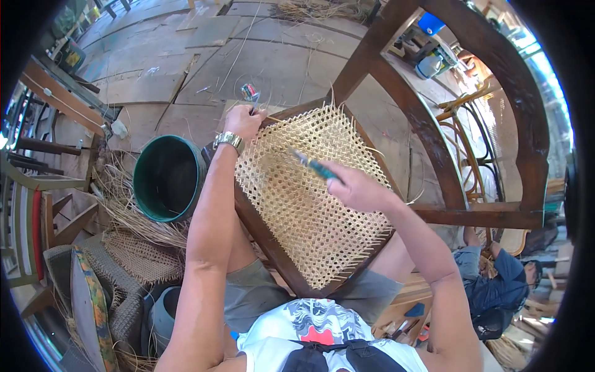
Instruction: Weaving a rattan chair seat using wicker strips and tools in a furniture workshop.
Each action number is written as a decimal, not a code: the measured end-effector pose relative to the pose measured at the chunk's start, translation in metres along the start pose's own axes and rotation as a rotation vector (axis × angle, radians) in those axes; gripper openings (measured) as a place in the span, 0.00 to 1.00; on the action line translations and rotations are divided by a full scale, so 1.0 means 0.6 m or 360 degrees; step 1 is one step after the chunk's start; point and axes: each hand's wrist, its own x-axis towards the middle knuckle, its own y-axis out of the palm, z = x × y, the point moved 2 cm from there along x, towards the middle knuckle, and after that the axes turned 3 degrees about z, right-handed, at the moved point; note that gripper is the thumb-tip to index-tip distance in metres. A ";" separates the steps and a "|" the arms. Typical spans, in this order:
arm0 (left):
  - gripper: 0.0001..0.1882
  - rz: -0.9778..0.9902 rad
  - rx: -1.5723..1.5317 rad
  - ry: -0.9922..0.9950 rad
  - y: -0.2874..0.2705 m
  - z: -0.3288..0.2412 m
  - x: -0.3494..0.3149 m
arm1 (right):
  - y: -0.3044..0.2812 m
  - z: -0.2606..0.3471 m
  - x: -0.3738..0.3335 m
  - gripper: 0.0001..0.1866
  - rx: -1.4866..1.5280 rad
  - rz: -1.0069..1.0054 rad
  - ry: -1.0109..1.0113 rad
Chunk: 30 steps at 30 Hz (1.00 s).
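Observation:
A dark wooden chair lies across my lap, its seat covered with a woven cane sheet. Loose cane ends stick out along the seat's edges. At the seat's far left edge, my left hand is closed with its fingertips at the cane's border; a small dark piece shows there, too hidden to name. My right hand grips a green-handled tool over the middle of the cane. The tool's grey metal end points toward my left hand, and its exact kind is blurred.
A dark green bucket stands left of the seat, beside scattered cane strips. The chair's backrest rises at the right. Woven cane pieces lie at lower left. Another person sits at lower right.

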 end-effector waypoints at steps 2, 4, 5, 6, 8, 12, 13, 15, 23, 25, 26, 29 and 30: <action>0.18 0.0011 0.0114 0.0163 0.007 0.013 0.024 | -0.012 -0.038 0.048 0.28 0.0181 0.0002 0.0027; 0.18 0.0006 0.0116 0.0188 0.018 -0.006 0.013 | -0.023 -0.053 0.076 0.26 0.0372 -0.0007 0.0058; 0.17 -0.0021 0.0145 0.0201 0.014 -0.009 0.007 | -0.021 -0.045 0.092 0.22 0.0530 -0.0007 0.0080; 0.17 -0.0032 0.0147 0.0192 0.013 -0.004 0.011 | -0.021 -0.039 0.104 0.18 0.0690 -0.0008 0.0104; 0.18 -0.0066 0.0248 0.0258 0.013 -0.003 0.015 | -0.031 -0.034 0.122 0.19 0.0745 0.0039 0.0103; 0.18 -0.0010 0.0232 0.0140 0.006 -0.012 0.009 | -0.036 -0.024 0.123 0.19 0.0910 0.0089 0.0161; 0.18 -0.0012 0.0233 0.0141 0.005 -0.013 0.010 | -0.036 -0.019 0.118 0.17 0.0954 0.0092 0.0173; 0.19 0.0009 0.0229 0.0116 0.005 -0.011 0.013 | -0.034 -0.020 0.118 0.16 0.0994 0.0093 0.0189; 0.18 -0.0041 0.0308 0.0130 0.010 -0.010 0.016 | -0.022 -0.023 0.155 0.19 0.0848 0.0033 0.0078; 0.17 -0.0056 0.0323 0.0130 0.009 -0.010 0.017 | -0.022 -0.034 0.163 0.20 0.0804 0.0014 0.0023; 0.18 -0.0019 0.0323 0.0121 0.009 -0.013 0.017 | -0.023 -0.039 0.164 0.21 0.0758 -0.0007 -0.0029; 0.20 -0.0051 0.0373 0.0122 0.013 -0.015 0.018 | -0.031 -0.050 0.161 0.23 0.0736 0.0011 -0.0130; 0.21 -0.0125 0.0428 0.0129 0.013 -0.015 0.019 | -0.031 -0.050 0.159 0.23 0.0733 0.0012 -0.0130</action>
